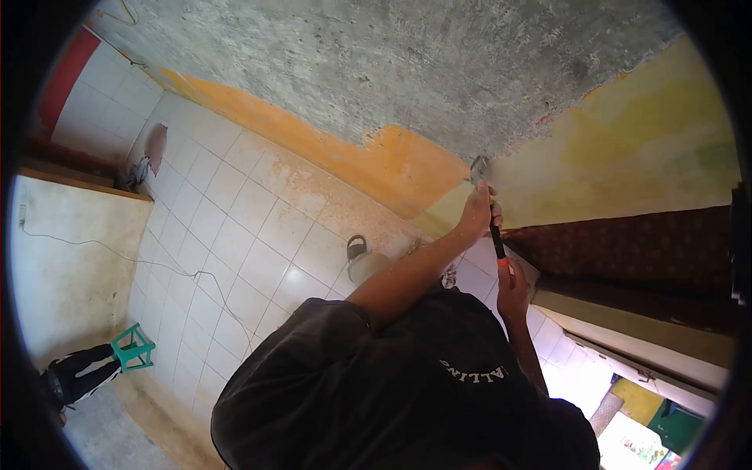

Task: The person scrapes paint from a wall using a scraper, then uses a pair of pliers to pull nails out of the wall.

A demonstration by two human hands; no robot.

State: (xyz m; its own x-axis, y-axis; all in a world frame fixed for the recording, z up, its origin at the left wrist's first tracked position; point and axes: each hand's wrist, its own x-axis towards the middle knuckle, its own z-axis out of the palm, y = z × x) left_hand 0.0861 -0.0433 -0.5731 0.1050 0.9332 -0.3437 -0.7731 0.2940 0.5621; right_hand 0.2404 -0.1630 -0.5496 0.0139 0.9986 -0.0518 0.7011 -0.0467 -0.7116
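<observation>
My left hand [476, 213] is wrapped round the upper part of a long-handled scraper [498, 244], close below its metal head. Lower down, my right hand [512, 286] grips the same black handle near its orange section. The small metal head meets the wall, where bare grey plaster [407, 70] borders orange paint [419, 168] and yellow-green paint [642, 141]. The exact shape of the head is hard to make out.
Dusty white tiles [235, 211] lie below, with a sandalled foot [357, 249] on them. A thin cable [196, 274] crosses the floor. Dark patterned cloth [627, 244] is at right. Another person's legs [82, 372] are beside a green stool [135, 348].
</observation>
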